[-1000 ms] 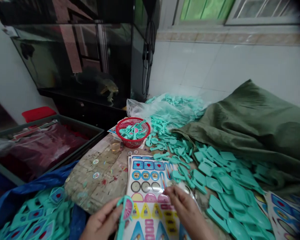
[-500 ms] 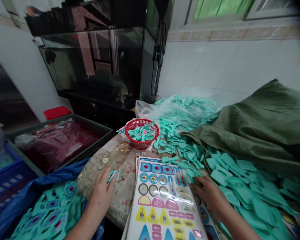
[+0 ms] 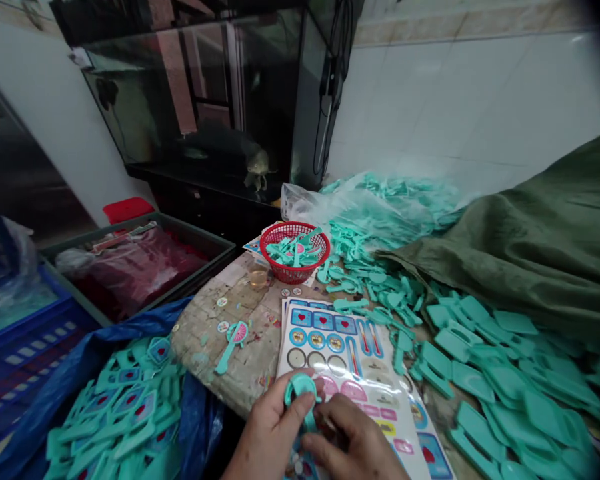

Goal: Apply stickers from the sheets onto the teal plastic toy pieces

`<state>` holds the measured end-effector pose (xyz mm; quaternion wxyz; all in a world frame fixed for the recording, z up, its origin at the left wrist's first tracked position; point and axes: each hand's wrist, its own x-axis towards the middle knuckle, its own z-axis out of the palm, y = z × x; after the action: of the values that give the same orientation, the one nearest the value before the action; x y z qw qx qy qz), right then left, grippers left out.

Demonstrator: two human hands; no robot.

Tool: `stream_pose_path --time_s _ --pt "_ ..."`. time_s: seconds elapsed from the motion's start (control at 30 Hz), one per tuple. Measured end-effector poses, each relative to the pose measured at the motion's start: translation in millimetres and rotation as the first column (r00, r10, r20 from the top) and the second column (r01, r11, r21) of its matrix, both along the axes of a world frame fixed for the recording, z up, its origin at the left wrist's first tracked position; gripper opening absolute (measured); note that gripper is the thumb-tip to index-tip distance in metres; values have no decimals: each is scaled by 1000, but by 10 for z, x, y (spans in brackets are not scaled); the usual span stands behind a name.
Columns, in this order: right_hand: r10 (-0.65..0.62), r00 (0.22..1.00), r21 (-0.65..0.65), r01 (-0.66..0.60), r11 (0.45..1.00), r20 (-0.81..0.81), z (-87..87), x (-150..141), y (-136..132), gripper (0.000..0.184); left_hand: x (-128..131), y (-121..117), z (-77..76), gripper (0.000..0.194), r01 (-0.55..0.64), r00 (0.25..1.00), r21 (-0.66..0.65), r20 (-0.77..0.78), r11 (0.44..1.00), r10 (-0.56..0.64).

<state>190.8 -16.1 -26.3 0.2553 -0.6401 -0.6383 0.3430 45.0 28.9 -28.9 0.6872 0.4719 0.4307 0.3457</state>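
Left hand [image 3: 273,430] pinches a teal plastic piece [image 3: 301,390] over the sticker sheet [image 3: 350,353], right fingers [image 3: 347,433] pressed against it. Loose teal pieces [image 3: 473,380] spread rightward; a red basket [image 3: 295,252] sits beyond

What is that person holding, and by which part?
The left hand grips a teal plastic piece by its round head; the right hand beside it may too.
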Motion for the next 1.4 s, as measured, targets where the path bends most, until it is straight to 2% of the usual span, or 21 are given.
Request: stream_pose_path --time_s 0.1,0.17,0.3,0.4,0.5,0.7,0.97,1.23,1.4 --pt "-118 991 -2 118 993 -70 58 223 33 26 -69 38 -30 29 -82 982 -210 151 974 115" --pt "-177 984 49 178 983 -23 73 378 96 31 -109 48 -28 28 -90 972 -295 180 951 148" --pt "-41 978 145 11 989 202 -6 523 264 33 -154 24 -3 32 11 979 -362 192 932 63" --pt "-18 954 175 -36 984 300 -82 534 355 27 -149 9 -35 33 24 986 -363 165 932 39" --pt "-40 945 171 -16 985 324 -124 539 398 20 -130 21 -104 31 30 981 -346 191 938 40" --pt "-9 939 128 -37 991 344 -145 541 433 19 -126 70 -184 29 35 987 -378 156 925 27" --pt "11 951 127 -53 990 308 -130 397 486 14 -152 125 -135 28 125 982 -348 174 929 -67" --pt "5 948 148 -55 987 318 -48 472 497 17 -145 102 -157 30 93 986 -358 160 929 -37" --pt "12 945 119 -53 991 326 -67 493 492 16 -136 104 -135 29 105 986 -343 157 933 -53"
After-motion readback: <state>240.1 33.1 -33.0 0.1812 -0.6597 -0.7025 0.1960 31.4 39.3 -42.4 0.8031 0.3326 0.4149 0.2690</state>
